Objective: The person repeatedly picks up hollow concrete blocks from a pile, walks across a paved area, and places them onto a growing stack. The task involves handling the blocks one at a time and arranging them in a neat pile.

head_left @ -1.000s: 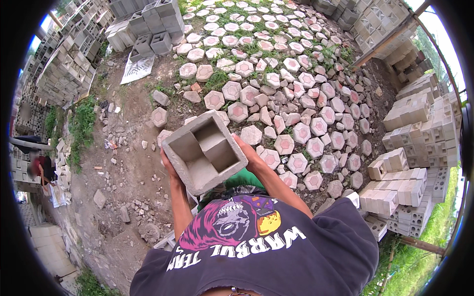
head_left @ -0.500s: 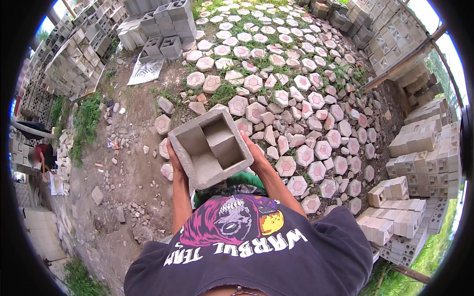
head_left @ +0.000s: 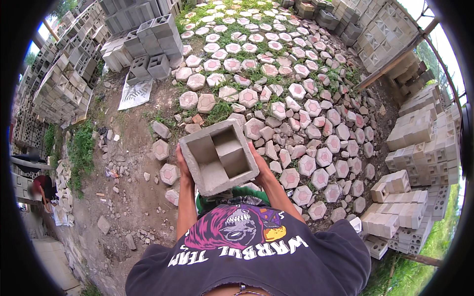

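Observation:
A square grey concrete block (head_left: pixel 212 183) is held up before my body, its hollow upper face toward me. Inner walls split the hollow into stepped recesses. My left hand (head_left: pixel 183 163) presses against the block's left side, and my right hand (head_left: pixel 260 163) presses against its right side. Both hands are closed on it, with some fingers hidden behind the block. Beneath it, part of my green clothing shows.
Hexagonal pavers (head_left: pixel 306 165) with reddish centres and broken pieces cover the ground ahead and right. Grey hollow blocks (head_left: pixel 159 66) stand at far left near a printed sheet (head_left: pixel 134 94). Pale blocks (head_left: pixel 395 213) are stacked at right. A person (head_left: pixel 43 190) bends over at the left edge.
The block, still between both hands, has shifted slightly right and down in view and turned a little. The surroundings have shifted somewhat as my head moved.

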Available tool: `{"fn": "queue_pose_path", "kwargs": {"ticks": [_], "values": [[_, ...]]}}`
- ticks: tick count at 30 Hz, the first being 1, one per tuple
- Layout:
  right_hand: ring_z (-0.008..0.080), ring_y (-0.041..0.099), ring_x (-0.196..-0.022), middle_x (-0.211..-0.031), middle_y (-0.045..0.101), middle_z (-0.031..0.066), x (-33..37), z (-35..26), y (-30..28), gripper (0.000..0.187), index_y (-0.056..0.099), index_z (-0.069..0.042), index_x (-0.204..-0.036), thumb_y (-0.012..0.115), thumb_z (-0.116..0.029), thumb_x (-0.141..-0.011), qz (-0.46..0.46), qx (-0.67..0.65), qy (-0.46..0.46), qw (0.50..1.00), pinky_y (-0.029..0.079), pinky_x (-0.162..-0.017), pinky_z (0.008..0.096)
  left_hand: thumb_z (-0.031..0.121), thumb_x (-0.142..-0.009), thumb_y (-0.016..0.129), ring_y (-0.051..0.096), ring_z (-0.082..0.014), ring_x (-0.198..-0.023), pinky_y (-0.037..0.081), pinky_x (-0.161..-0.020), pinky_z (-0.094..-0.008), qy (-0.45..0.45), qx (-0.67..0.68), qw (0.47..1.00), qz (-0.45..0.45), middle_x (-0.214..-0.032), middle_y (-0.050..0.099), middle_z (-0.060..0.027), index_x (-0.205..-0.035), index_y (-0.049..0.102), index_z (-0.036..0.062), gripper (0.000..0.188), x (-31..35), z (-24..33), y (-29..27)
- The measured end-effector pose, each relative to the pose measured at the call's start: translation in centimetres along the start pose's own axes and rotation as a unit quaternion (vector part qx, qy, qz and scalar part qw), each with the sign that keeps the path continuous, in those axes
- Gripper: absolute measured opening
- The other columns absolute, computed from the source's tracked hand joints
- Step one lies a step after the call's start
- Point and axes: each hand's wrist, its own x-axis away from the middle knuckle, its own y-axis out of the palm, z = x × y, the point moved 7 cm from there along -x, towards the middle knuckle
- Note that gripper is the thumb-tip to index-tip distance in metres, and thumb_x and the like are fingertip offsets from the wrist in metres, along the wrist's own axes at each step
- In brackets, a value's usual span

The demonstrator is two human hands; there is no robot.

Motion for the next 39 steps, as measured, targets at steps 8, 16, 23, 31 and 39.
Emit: {"fn": "queue_pose_path", "kwargs": {"ticks": [8,16,23,31,39], "values": [[0.0207,0.056,-0.111,-0.124,0.058,0.0134,-5.0,-6.3,5.2,0.074,0.051,0.000,-0.130,0.045,-0.063,-0.091,0.063,0.027,-0.093,0.993,0.043,-0.096,0.0327,0.054,-0.097,0.026,0.062,-0.0229,-0.092,0.052,-0.082,-0.0357,-0.022,-0.042,0.998,-0.030,-0.104,0.063,-0.0123,-0.118,0.055,0.0036,0.062,-10.4,5.7,0.6],[0.0205,0.055,-0.112,-0.124,0.058,0.0104,-8.7,-8.3,5.3,0.074,0.050,-0.002,-0.132,0.049,-0.063,-0.089,0.106,-0.056,-0.120,0.985,0.042,-0.096,0.0329,0.052,-0.098,0.025,0.063,-0.0232,-0.092,0.051,-0.083,-0.0338,-0.074,-0.101,0.990,-0.063,-0.105,0.063,-0.0131,-0.118,0.055,0.0029,0.061,-18.6,7.3,2.4],[0.0204,0.054,-0.113,-0.127,0.056,0.0108,-12.0,-12.6,3.8,0.074,0.048,-0.002,-0.134,0.050,-0.061,-0.090,0.176,-0.057,-0.122,0.975,0.041,-0.097,0.0327,0.053,-0.097,0.027,0.063,-0.0232,-0.092,0.051,-0.084,-0.0348,-0.128,-0.055,0.986,-0.093,-0.104,0.065,-0.0124,-0.117,0.057,0.0023,0.062,-25.0,5.9,5.9],[0.0231,0.051,-0.118,-0.131,0.053,0.0147,-17.7,-22.5,0.7,0.081,0.050,0.002,-0.132,0.051,-0.065,-0.086,0.156,-0.081,-0.122,0.977,0.039,-0.100,0.0342,0.055,-0.096,0.026,0.062,-0.0240,-0.096,0.050,-0.086,-0.0371,-0.121,-0.092,0.986,-0.069,-0.109,0.063,-0.0125,-0.121,0.055,0.0040,0.064,-34.0,5.1,14.0],[0.0231,0.053,-0.114,-0.128,0.055,0.0139,-20.3,-32.1,-2.5,0.082,0.053,0.002,-0.128,0.056,-0.067,-0.083,0.169,-0.106,-0.140,0.970,0.041,-0.097,0.0354,0.060,-0.094,0.027,0.061,-0.0258,-0.097,0.049,-0.087,-0.0394,-0.120,-0.154,0.977,-0.090,-0.111,0.062,-0.0131,-0.123,0.054,0.0042,0.068,-42.6,3.8,22.1]]}}
